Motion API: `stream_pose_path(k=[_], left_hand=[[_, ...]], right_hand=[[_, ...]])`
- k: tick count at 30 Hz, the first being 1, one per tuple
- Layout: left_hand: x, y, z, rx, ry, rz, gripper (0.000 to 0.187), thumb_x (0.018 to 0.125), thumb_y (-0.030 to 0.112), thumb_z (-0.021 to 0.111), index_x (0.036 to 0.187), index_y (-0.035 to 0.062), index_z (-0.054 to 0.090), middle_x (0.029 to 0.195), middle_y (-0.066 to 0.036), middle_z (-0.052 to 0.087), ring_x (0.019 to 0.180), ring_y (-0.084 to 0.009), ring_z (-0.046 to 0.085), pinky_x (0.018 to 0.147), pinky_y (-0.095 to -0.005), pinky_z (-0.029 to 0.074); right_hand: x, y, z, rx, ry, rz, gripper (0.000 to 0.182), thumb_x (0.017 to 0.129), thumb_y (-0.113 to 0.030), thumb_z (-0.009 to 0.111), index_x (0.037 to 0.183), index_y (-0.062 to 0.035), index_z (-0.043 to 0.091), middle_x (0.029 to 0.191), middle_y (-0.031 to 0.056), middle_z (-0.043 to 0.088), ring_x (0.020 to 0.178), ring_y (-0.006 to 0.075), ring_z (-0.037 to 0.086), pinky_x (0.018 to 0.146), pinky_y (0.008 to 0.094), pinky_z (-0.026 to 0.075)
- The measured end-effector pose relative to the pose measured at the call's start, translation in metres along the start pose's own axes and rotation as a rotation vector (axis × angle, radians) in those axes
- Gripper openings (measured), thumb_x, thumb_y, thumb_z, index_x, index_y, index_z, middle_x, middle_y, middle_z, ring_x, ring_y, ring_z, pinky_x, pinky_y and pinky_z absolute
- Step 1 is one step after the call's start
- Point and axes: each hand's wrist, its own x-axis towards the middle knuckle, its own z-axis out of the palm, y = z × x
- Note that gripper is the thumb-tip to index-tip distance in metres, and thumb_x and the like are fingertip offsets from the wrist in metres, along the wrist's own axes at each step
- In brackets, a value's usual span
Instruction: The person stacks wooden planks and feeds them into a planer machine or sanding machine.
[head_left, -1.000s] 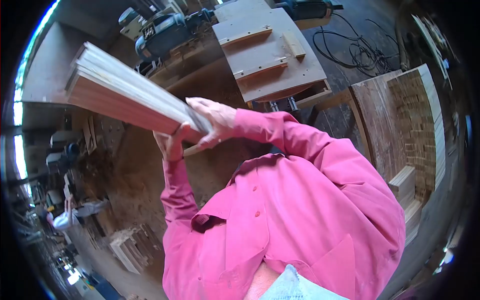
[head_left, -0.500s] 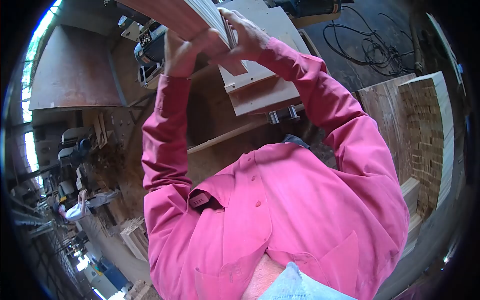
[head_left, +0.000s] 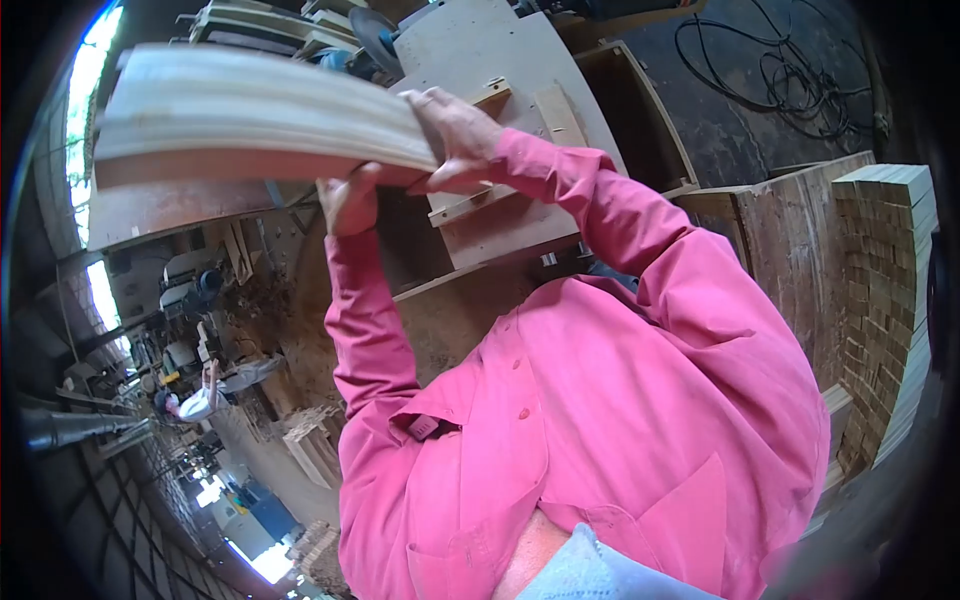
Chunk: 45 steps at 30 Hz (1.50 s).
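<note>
A bundle of long pale wooden strips (head_left: pixel 265 110) is in both my hands, blurred along its far end. It stretches leftward above the floor, with its near end by the worktable. My right hand (head_left: pixel 455 135) is closed on that near end, thumb and fingers pressed on the strips. Against the lower edge is my left hand (head_left: pixel 350 200), curled around it with some fingers hidden behind the wood. Just beyond my right hand lies a light-coloured worktable (head_left: pixel 480 45), with a wooden block (head_left: pixel 560 115) and screwed-on wooden bars.
To the right stands a tall stack of cut wooden strips (head_left: pixel 880 300) by a wooden box (head_left: pixel 790 230). Black cables (head_left: pixel 790 75) coil on the floor. A round disc (head_left: pixel 375 40) sits behind the worktable. Another person (head_left: pixel 200 395) is at the far left.
The wooden strips have swung from pointing up and away over the worktable to lying out to the left. Both hands turned with them and still hold on. My view has shifted slightly.
</note>
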Motion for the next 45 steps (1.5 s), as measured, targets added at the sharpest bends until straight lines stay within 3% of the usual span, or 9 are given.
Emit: stream_pose_path(k=[2, 4, 7, 9, 19, 28, 30, 36, 45], left_hand=[[-0.013, -0.035, -0.082, 0.462, -0.041, 0.243, 0.042, 0.098, 0.022, 0.068, 0.133, 0.0011, 0.062, 0.130, -0.016, 0.067, 0.120, -0.0329, 0.064, 0.105, -0.0555, 0.048], [-0.020, -0.004, -0.068, -0.357, 0.078, 0.005, 0.088, 0.096, 0.072, 0.058, 0.154, 0.0069, 0.049, 0.152, -0.019, 0.054, 0.140, -0.0357, 0.051, 0.121, -0.0550, 0.038], [-0.027, 0.011, -0.044, -0.500, 0.209, -0.048, 0.107, 0.086, 0.084, 0.061, 0.159, 0.0086, 0.043, 0.156, -0.017, 0.051, 0.141, -0.0360, 0.050, 0.122, -0.0567, 0.037], [-0.029, -0.013, -0.034, -0.061, 0.836, -0.004, 0.113, 0.083, 0.090, 0.057, 0.164, 0.0145, 0.033, 0.161, -0.018, 0.043, 0.144, -0.0387, 0.046, 0.117, -0.0636, 0.042], [-0.093, -0.147, -0.047, -0.512, 0.760, -0.313, 0.100, 0.085, 0.072, 0.067, 0.157, 0.0064, 0.042, 0.154, -0.019, 0.050, 0.139, -0.0381, 0.051, 0.114, -0.0632, 0.042], [-0.119, -0.145, -0.070, -0.464, 0.592, -0.467, 0.109, 0.083, 0.089, 0.058, 0.153, 0.0060, 0.047, 0.148, -0.018, 0.056, 0.134, -0.0359, 0.055, 0.114, -0.0569, 0.042], [-0.119, -0.128, -0.114, -0.423, 0.982, -0.535, 0.094, 0.087, 0.085, 0.059, 0.139, 0.0078, 0.058, 0.136, -0.016, 0.061, 0.129, -0.0331, 0.058, 0.110, -0.0586, 0.046], [-0.092, -0.106, -0.230, 0.729, 0.883, -0.899, 0.081, 0.094, 0.077, 0.060, 0.137, 0.0088, 0.068, 0.135, -0.006, 0.067, 0.123, -0.0232, 0.061, 0.098, -0.0433, 0.051], [-0.067, -0.082, -0.221, 0.409, 0.701, -0.695, 0.059, 0.106, 0.051, 0.062, 0.136, 0.0012, 0.068, 0.129, -0.009, 0.071, 0.111, -0.0190, 0.067, 0.097, -0.0342, 0.052]], right_hand=[[0.001, -0.010, 0.005, -0.125, 0.017, 0.021, 0.119, 0.060, -0.044, 0.097, 0.151, 0.0057, 0.039, 0.130, 0.0263, 0.056, 0.121, 0.0447, 0.057, 0.106, 0.0480, 0.048], [0.007, -0.014, 0.005, -0.248, -0.068, 0.039, 0.118, 0.061, -0.046, 0.095, 0.152, 0.0048, 0.040, 0.130, 0.0244, 0.057, 0.120, 0.0424, 0.057, 0.106, 0.0473, 0.047], [0.013, -0.019, 0.014, -0.424, -0.142, 0.048, 0.118, 0.060, -0.049, 0.093, 0.152, 0.0031, 0.041, 0.132, 0.0211, 0.058, 0.121, 0.0389, 0.058, 0.103, 0.0500, 0.046], [0.016, -0.015, 0.023, -0.547, -0.234, 0.038, 0.115, 0.059, -0.049, 0.092, 0.151, 0.0014, 0.045, 0.134, 0.0192, 0.058, 0.124, 0.0370, 0.056, 0.104, 0.0535, 0.044], [-0.010, 0.024, 0.030, -0.681, -0.443, 0.000, 0.124, 0.054, -0.073, 0.091, 0.144, 0.0044, 0.054, 0.136, 0.0175, 0.060, 0.130, 0.0355, 0.055, 0.110, 0.0517, 0.040], [-0.030, 0.031, -0.006, -0.710, -0.413, 0.008, 0.121, 0.060, -0.071, 0.088, 0.145, 0.0063, 0.052, 0.139, 0.0204, 0.059, 0.137, 0.0353, 0.052, 0.114, 0.0487, 0.038], [-0.028, 0.034, -0.004, -0.701, -0.419, 0.008, 0.122, 0.061, -0.072, 0.088, 0.147, 0.0064, 0.051, 0.140, 0.0207, 0.059, 0.138, 0.0362, 0.052, 0.114, 0.0489, 0.037], [-0.029, 0.032, -0.009, -0.707, -0.457, -0.001, 0.126, 0.064, -0.074, 0.085, 0.151, 0.0084, 0.047, 0.139, 0.0229, 0.058, 0.136, 0.0379, 0.052, 0.114, 0.0481, 0.038], [-0.030, 0.034, 0.001, -0.700, -0.451, 0.011, 0.124, 0.067, -0.075, 0.083, 0.153, 0.0065, 0.044, 0.144, 0.0225, 0.055, 0.137, 0.0380, 0.050, 0.117, 0.0478, 0.037]])
